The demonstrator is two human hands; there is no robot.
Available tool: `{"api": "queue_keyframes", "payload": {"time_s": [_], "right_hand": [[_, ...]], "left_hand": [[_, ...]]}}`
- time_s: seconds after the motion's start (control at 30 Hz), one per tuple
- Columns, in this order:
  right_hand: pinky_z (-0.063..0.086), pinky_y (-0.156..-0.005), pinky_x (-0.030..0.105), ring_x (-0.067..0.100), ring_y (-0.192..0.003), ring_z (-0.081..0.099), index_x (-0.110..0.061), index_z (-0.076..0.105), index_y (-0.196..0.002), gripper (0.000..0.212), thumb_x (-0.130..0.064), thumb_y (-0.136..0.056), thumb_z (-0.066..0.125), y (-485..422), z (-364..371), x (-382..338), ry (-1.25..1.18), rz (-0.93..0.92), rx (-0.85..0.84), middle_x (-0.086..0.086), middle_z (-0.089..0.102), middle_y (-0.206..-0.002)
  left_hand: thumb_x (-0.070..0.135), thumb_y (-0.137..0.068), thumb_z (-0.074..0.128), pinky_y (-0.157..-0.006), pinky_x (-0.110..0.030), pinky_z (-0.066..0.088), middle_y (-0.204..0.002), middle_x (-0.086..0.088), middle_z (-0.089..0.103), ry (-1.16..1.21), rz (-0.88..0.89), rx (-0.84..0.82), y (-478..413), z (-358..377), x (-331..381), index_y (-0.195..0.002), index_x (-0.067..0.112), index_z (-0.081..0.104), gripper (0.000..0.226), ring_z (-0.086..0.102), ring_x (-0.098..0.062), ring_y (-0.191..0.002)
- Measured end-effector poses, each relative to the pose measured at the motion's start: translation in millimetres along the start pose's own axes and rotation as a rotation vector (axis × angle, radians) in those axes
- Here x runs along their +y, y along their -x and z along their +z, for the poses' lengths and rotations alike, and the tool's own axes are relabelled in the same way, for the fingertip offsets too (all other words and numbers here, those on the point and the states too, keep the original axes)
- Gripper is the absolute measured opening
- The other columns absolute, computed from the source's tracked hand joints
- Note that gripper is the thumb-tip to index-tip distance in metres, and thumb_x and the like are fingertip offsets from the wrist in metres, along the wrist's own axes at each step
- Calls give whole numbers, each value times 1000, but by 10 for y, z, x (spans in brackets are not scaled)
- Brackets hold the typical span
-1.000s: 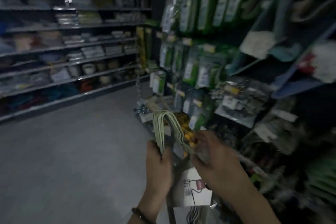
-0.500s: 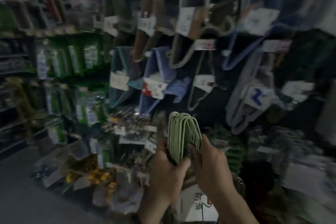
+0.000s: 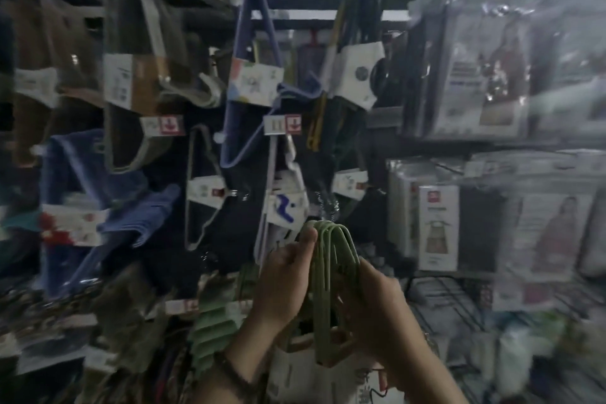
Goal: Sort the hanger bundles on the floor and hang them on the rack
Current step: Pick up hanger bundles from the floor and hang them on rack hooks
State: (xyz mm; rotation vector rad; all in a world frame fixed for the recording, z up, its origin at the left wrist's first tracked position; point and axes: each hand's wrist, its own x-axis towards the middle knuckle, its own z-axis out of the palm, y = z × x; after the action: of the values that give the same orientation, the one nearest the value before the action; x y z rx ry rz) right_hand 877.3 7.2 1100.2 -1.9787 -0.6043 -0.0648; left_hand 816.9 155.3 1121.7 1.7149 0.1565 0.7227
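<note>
A bundle of pale green hangers with a white paper label at its lower end is held up in front of the display rack. My left hand grips the left side of the hook ends, thumb up near the top. My right hand grips the bundle's right side lower down. Other hanger bundles hang on the rack's pegs: a blue one, a dark one, and a grey one.
Bagged goods fill the right side of the rack, with a wire shelf below them. Brown and blue hanger packs crowd the left. A green folded item hangs low, left of my left forearm.
My view has swung from the aisle floor and shelves to the hanger rack. Both hands have raised the green bundle toward the pegs, still holding it.
</note>
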Motion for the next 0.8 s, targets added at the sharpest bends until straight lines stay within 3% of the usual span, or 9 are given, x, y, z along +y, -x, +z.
{"api": "queue_keyframes", "payload": {"time_s": [0.07,0.13,0.23,0.3,0.43,0.53,0.6,0.7,0.8], "right_hand": [[49,-46,16,-2,-54,66,-14,71,-96,25,-31,-106,56,-85,-250,64,-147,116,-9,1,76,-77],[49,-44,19,6,-53,67,-9,71,-96,20,-19,-106,57,-124,-494,75,-144,90,45,11,77,-85],[55,-47,33,13,-56,69,-24,64,-84,23,-12,-103,58,-207,-712,-43,-14,-21,181,0,72,-70],[61,-59,46,15,-65,72,-27,63,-88,15,-25,-103,58,-325,-781,-72,130,-62,224,-2,73,-75],[62,-65,47,12,-71,72,-33,61,-93,13,-38,-102,55,-706,-853,-9,187,-79,275,-6,73,-82],[63,-64,47,15,-74,72,-36,60,-94,9,-38,-101,55,-1014,-924,85,183,-92,264,-4,72,-85],[63,-62,46,17,-71,73,-36,59,-94,8,-37,-102,56,-1253,-977,160,203,-65,253,-2,72,-85],[64,-60,44,17,-68,72,-34,58,-94,9,-36,-103,56,-1627,-1043,282,238,-82,230,-1,71,-84],[63,-61,45,17,-69,71,-32,60,-98,5,-35,-101,56,-1950,-1084,390,266,-108,194,-3,71,-83]], "left_hand": [[87,-92,38,-61,-47,48,-62,-27,53,-11,-5,-35,-168,96,47,-81,-7,57,97,56,-37,-55],[69,-97,46,-48,-22,39,-47,3,42,18,-29,-61,-320,178,68,-75,9,58,65,44,-10,-39],[54,-101,58,-50,-8,44,-67,6,62,28,-6,-153,-531,258,105,-88,23,63,34,56,6,-51],[52,-100,62,-53,-19,47,-66,-3,62,-6,40,-193,-726,290,142,-91,18,65,36,59,-4,-54],[53,-95,66,-58,-32,48,-76,-3,69,-87,134,-263,-1195,347,317,-114,27,68,32,62,-10,-61],[57,-90,65,-89,-64,53,-112,-18,66,-124,107,-312,-1513,395,485,-141,30,62,58,61,-24,-104],[50,-95,65,-81,-54,56,-93,-19,74,-150,97,-336,-1727,446,558,-153,23,52,66,72,-16,-86],[37,-104,60,-56,-27,41,-54,6,59,-241,87,-375,-2047,577,627,-159,20,44,60,58,-5,-53],[40,-101,62,-62,-25,45,-114,-24,73,-271,104,-354,-2290,722,660,-162,19,39,68,72,-19,-92]]}}
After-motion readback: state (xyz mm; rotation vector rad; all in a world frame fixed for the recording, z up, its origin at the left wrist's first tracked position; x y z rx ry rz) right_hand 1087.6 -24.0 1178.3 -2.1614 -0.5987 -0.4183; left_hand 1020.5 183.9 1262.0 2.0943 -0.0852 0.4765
